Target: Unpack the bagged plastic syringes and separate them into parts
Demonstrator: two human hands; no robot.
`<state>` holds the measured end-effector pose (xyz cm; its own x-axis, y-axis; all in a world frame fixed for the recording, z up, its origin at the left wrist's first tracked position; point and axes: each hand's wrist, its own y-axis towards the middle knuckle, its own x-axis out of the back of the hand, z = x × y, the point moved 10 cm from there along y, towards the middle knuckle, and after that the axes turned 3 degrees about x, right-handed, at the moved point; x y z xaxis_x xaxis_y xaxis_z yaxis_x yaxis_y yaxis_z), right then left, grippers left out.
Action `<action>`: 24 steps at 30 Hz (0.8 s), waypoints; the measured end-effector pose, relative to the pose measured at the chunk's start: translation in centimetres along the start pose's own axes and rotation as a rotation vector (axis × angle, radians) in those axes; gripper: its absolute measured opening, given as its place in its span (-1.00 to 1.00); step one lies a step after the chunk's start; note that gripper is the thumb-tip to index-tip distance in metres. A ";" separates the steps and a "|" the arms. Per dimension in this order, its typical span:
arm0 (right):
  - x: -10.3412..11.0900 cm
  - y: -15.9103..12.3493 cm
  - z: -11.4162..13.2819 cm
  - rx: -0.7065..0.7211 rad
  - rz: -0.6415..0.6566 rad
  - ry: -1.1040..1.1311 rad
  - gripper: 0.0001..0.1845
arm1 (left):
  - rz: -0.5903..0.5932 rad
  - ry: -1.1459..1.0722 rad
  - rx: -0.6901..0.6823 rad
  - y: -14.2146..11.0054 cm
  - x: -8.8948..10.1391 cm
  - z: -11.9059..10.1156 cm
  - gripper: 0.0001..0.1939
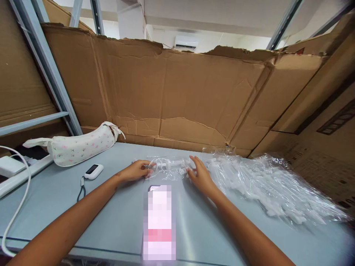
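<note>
Head view: far on the table [116, 221], the clear packet [169, 165] is pinched at its left end by the left hand [138, 170]; the right hand [202, 176] is spread at its right, contact unclear. Both ends should be steadied.

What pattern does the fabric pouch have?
The pouch is white with small scattered pink and dark motifs, seen best in the head view.

Storeroom or workshop by its look, grey bench [119, 221], torn-edged cardboard wall [177, 88] behind bench, metal rack post [48, 66] left of it, printed carton [327, 147] right of it.
</note>
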<state>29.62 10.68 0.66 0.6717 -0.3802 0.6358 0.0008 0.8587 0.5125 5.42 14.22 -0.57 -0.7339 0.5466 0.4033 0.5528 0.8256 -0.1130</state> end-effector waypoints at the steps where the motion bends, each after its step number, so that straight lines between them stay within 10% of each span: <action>1: 0.0 0.2 -0.4 -0.023 -0.012 0.024 -0.45 | 0.022 -0.026 0.000 0.1 -0.3 0.0 -0.43; 13: -0.9 0.7 -1.8 -0.119 0.035 0.212 -0.56 | 0.007 -0.089 -0.064 2.4 -2.3 -1.9 -0.43; 24: 2.0 0.4 -0.8 -0.370 -0.089 0.589 -0.33 | -0.303 -0.458 -0.151 0.5 2.4 -3.3 -0.53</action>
<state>31.54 10.57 1.67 0.9469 -0.2948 0.1285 0.2565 0.9333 0.2515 5.24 15.45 3.33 -0.9463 0.3207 -0.0415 0.3161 0.9444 0.0909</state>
